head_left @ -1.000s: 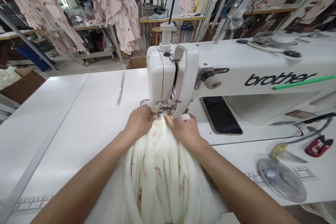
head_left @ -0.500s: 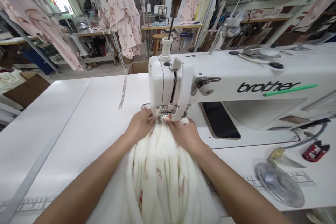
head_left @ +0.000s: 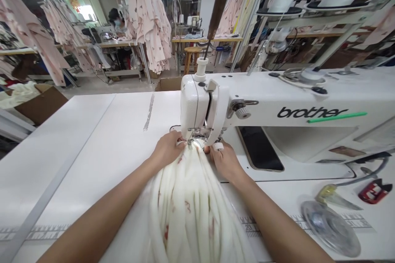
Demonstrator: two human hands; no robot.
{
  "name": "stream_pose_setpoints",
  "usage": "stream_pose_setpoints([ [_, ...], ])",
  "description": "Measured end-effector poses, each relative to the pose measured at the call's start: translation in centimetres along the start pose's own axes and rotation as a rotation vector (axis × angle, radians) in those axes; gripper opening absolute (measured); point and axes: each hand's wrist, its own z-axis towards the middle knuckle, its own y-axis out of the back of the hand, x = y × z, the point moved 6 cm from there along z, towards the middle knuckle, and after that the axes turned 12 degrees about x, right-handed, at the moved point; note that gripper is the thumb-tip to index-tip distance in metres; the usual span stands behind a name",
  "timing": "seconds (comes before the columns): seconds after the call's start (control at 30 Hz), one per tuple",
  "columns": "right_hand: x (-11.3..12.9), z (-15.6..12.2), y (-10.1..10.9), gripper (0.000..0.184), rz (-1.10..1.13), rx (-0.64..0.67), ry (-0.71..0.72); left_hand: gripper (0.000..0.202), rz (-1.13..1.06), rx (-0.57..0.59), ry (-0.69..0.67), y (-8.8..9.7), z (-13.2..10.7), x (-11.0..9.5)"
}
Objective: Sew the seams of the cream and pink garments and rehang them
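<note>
Looking down from the head camera, a white sewing machine [head_left: 277, 107] is seen standing on the white surface [head_left: 92, 144], toward its far right part, with its needle head facing the near edge. A dark phone [head_left: 259, 148] lies on the machine bed just right of the head. Near the right edge of the surface a clear plastic disc [head_left: 331, 227], a yellowish clipper [head_left: 335, 195] and a red tool [head_left: 375, 191] are laid out, well apart from the hands. A printed ruler strip [head_left: 33, 230] runs along the near edge. Beyond the far edge, pink garments [head_left: 148, 12] are hung on racks, and a person [head_left: 117, 18] is seated at a distant bench.

A bunched cream fabric [head_left: 188, 209] with small reddish prints is stretched from the near edge up to the foot of the machine, where its gathered tip is tucked under the needle. The left hand [head_left: 168, 148] is closed on the fabric's tip at its left side, fingers pinched together on the cloth. The right hand [head_left: 225, 160] is pressed against the fabric's right side just beside the foot; its grip is partly hidden, so whether cloth is pinched cannot be told.
</note>
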Motion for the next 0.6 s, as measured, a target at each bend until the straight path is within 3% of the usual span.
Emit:
stream_pose_setpoints([
  [0.23,-0.4,-0.2,-0.1,0.031,0.012,0.026,-0.037,0.012,-0.031,0.027,0.029,-0.3,0.0,0.1],
  [0.43,1.3,-0.3,-0.6,0.031,-0.078,0.138,-0.017,0.019,-0.024,0.048,0.055,-0.3,-0.8,-0.1],
  [0.53,0.4,-0.1,-1.1,0.031,-0.218,0.202,-0.068,0.018,0.015,0.07,0.104,-0.3,-1.5,-0.8],
  [0.6,-0.5,0.6,-1.8,0.035,-0.203,0.222,-0.016,0.021,0.031,0.087,0.164,0.0,-1.9,-0.9],
])
